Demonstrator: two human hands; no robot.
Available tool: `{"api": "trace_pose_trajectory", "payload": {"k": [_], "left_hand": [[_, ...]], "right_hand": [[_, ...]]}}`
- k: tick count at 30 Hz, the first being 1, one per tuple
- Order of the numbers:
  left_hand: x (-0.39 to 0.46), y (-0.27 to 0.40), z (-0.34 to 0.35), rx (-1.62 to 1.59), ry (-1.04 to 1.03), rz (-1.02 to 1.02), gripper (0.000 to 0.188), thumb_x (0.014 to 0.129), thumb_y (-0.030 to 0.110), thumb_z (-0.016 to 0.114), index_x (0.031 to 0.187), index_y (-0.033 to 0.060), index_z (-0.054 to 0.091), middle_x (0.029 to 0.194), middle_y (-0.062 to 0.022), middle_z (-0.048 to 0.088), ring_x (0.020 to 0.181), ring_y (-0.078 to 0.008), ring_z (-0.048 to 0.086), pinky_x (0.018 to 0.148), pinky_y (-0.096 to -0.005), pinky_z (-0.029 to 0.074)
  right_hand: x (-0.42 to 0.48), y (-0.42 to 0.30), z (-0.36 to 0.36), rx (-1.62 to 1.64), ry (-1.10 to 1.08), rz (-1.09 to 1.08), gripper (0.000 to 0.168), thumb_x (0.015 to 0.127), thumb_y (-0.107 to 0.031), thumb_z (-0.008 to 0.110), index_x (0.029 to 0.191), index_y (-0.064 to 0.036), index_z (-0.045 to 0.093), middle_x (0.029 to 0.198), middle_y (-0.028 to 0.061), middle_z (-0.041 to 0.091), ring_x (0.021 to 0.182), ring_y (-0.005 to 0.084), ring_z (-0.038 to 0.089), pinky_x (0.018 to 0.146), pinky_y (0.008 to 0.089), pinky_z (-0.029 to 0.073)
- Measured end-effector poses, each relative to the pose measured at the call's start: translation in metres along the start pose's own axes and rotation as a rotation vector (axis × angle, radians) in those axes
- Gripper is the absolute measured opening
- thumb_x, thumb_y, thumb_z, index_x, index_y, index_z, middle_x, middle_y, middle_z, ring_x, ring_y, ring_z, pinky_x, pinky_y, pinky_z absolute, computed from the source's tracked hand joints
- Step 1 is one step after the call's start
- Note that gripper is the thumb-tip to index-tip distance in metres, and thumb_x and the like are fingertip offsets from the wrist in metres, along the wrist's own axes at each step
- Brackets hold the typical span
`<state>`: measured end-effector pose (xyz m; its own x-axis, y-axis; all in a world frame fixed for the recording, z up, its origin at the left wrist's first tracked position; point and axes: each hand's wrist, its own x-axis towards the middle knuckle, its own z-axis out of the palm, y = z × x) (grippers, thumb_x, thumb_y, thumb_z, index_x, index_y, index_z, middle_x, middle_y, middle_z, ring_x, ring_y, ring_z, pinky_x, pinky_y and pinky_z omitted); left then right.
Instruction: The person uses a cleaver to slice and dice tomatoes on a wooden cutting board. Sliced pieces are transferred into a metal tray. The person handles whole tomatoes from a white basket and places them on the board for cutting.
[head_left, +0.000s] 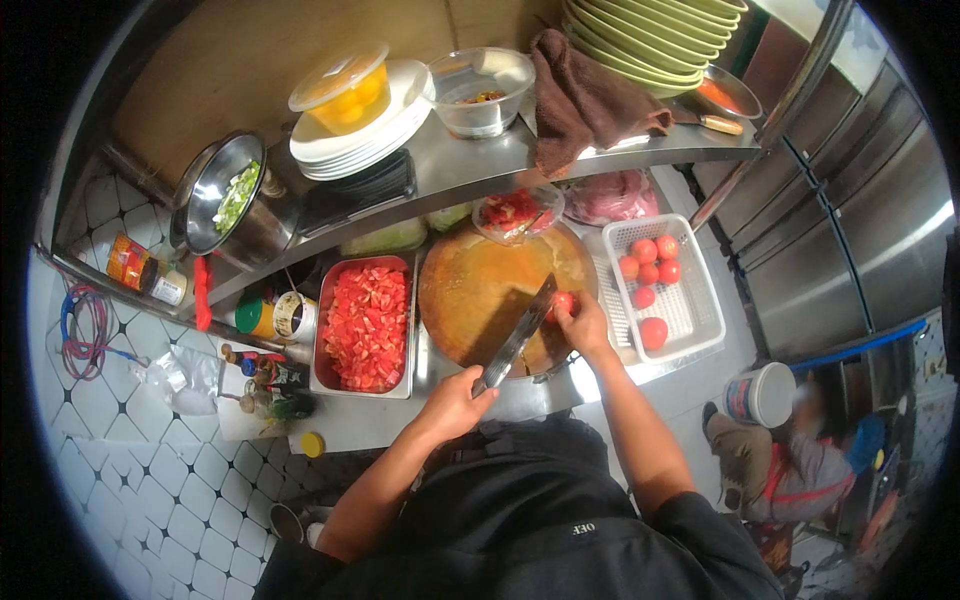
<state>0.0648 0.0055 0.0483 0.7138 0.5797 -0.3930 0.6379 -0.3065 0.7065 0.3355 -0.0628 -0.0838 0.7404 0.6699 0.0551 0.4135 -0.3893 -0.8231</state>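
My left hand (455, 400) grips the handle of a kitchen cleaver (517, 334), its blade slanting up and right over a round wooden chopping block (480, 277). A red tomato (562, 301) is in the fingers of my right hand (586, 327), close beside the blade near the block's right side. Whether the blade touches the tomato I cannot tell. Left of the block, a rectangular metal pan (410, 330) is full of diced tomato (365, 330). On the right, a white perforated plastic basket (705, 315) contains several whole tomatoes (654, 333).
Behind the block sits a clear bowl (517, 214) of red pieces. Overhead, a metal shelf (465, 161) bears white plates (360, 146), green plates (652, 45) and a brown cloth (570, 105). Sauce bottles (274, 386) stand at left. A person (795, 465) is low at right by a white bucket (772, 394).
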Motion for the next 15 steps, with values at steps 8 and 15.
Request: {"api": "trace_pose_trajectory", "payload": {"k": [8, 15], "left_hand": [[0.015, 0.002, 0.015, 0.118, 0.076, 0.077, 0.032, 0.095, 0.028, 0.068, 0.106, -0.0012, 0.060, 0.083, -0.0253, 0.066, 0.082, -0.0437, 0.066, 0.071, -0.0481, 0.050], [0.082, 0.017, 0.036, 0.112, 0.059, 0.135, 0.031, 0.095, 0.027, 0.066, 0.106, -0.0008, 0.059, 0.095, -0.0289, 0.067, 0.094, -0.0487, 0.065, 0.080, -0.0537, 0.050]], "right_hand": [[0.004, 0.004, 0.004, 0.032, -0.025, 0.026, 0.033, 0.089, -0.024, 0.077, 0.110, 0.000, 0.068, 0.095, 0.0222, 0.074, 0.088, 0.0344, 0.073, 0.080, 0.0411, 0.057], [-0.002, 0.002, 0.003, -0.003, 0.009, -0.063, 0.029, 0.088, -0.019, 0.076, 0.108, 0.001, 0.067, 0.095, 0.0246, 0.072, 0.089, 0.0394, 0.071, 0.080, 0.0428, 0.056]]}}
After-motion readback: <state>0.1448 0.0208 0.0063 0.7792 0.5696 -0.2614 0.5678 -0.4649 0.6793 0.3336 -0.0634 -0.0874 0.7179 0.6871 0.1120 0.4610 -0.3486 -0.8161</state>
